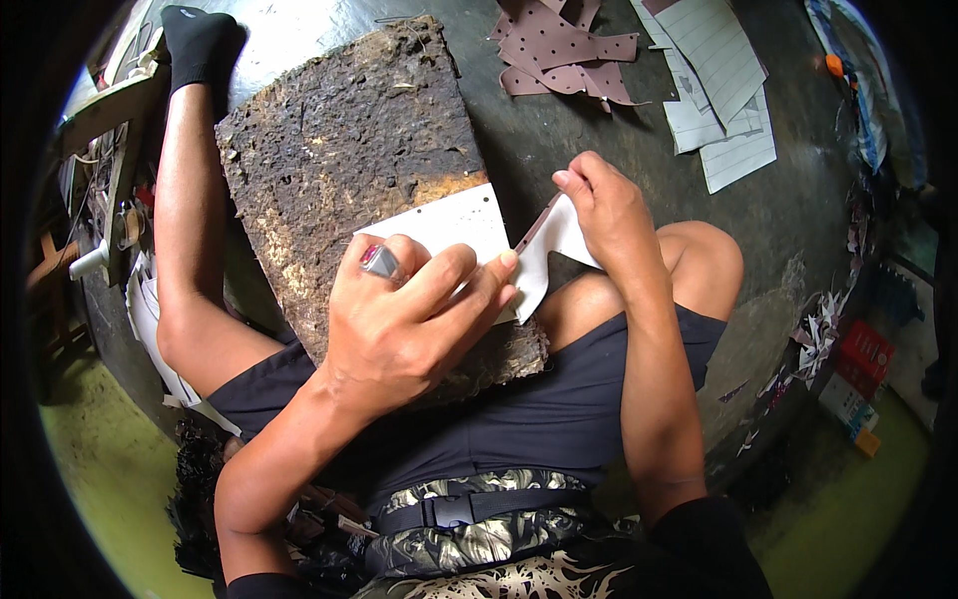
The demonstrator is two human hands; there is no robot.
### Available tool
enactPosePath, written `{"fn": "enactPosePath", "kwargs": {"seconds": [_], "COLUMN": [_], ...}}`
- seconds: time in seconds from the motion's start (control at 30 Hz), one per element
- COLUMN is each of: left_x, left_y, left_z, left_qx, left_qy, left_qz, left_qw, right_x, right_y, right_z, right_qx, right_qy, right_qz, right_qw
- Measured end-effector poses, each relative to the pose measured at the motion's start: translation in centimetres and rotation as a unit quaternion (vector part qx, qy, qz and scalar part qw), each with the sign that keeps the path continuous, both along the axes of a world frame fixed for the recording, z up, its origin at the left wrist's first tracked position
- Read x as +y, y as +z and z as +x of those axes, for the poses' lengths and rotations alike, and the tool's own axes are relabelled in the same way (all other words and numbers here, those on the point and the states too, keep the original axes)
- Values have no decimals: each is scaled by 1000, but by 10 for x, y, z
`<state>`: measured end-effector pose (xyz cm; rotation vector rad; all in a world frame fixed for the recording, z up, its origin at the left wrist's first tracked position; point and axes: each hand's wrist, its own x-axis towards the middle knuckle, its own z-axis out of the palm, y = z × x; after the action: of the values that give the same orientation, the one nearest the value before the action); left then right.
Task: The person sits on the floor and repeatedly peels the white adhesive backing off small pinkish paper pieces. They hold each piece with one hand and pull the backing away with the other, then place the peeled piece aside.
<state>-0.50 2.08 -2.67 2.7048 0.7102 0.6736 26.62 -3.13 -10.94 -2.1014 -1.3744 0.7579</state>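
Note:
A white, flexible sheet (454, 218) with small dark dots along its edge lies partly on a rough, dark, crumbly board (349, 130) across my lap. My left hand (399, 319), with a ring on it, rests over the sheet, fingers curled and the thumb side gripping near its right edge. Off the board's right side, my right hand (611, 225) pinches a raised end of white material between thumb and fingers. That end is bent upward and shows a narrow brown edge. Whether it is one piece with the sheet or a separate strip, I cannot tell.
Brown dotted pieces (569, 50) lie heaped on the dark floor beyond the board. White lined sheets (733, 70) overlap at the far right. Paper-like scraps (820, 324) and a red box (864, 354) are at the right. A wooden frame (110, 120) stands left of my stretched leg.

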Motion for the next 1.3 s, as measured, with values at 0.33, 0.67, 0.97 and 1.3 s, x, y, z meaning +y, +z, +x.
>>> {"fn": "enactPosePath", "kwargs": {"seconds": [0.33, 0.67, 0.97, 1.3], "left_x": [-27, -46, -45, -21], "left_y": [9, 26, 23, 21], "left_z": [-14, -16, 8, 16], "left_qx": [-4, 133, -46, -90], "left_qy": [-2, -135, 52, 157], "left_qz": [4, 33, -192, -283], "left_qw": [1000, 981, 979, 942], "right_x": [38, 56, -12, -24], "right_y": [94, 131, 91, 70], "right_z": [-12, -132, -50, -57], "right_qx": [-190, 37, 408, 549], "right_qy": [137, 335, -42, -81], "right_qz": [260, 483, -20, 6], "right_qw": [937, 808, 912, 832]}}
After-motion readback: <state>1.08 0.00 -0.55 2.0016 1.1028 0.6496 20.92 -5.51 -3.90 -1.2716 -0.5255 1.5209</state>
